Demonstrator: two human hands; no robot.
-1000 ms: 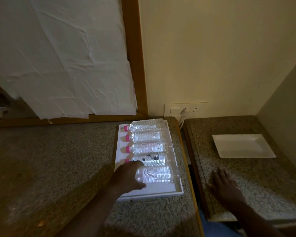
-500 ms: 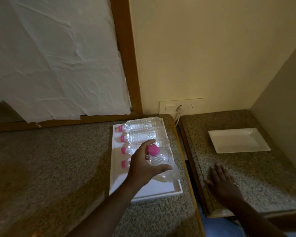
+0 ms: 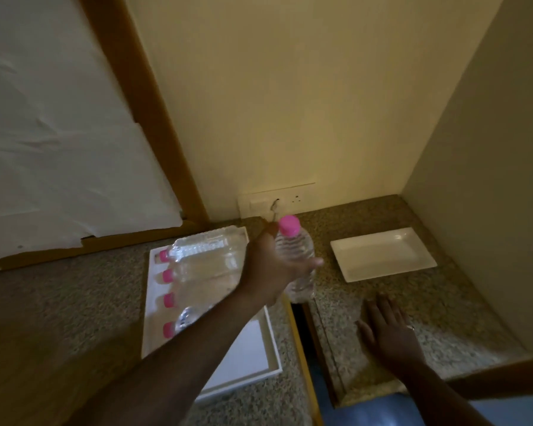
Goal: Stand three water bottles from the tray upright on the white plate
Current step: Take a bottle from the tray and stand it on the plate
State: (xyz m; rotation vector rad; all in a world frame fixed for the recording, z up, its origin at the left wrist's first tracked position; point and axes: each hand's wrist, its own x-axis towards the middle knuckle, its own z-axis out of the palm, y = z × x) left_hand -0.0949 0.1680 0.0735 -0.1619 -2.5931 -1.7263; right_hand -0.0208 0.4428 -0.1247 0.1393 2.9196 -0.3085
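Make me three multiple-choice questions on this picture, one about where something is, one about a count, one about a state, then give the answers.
1. Where is the white plate?
A. on the right counter, by the corner
B. inside the tray
C. under the right hand

2. How many bottles lie in the tray?
A. two
B. four
C. six

3. How is the held bottle?
A. lying flat
B. cap down
C. roughly upright, cap on top

Answers:
1 A: it sits on the right counter, bare.
2 B: four pink caps show along the tray's left side.
3 C: the left hand grips it with its pink cap up; the right hand rests flat on the counter.
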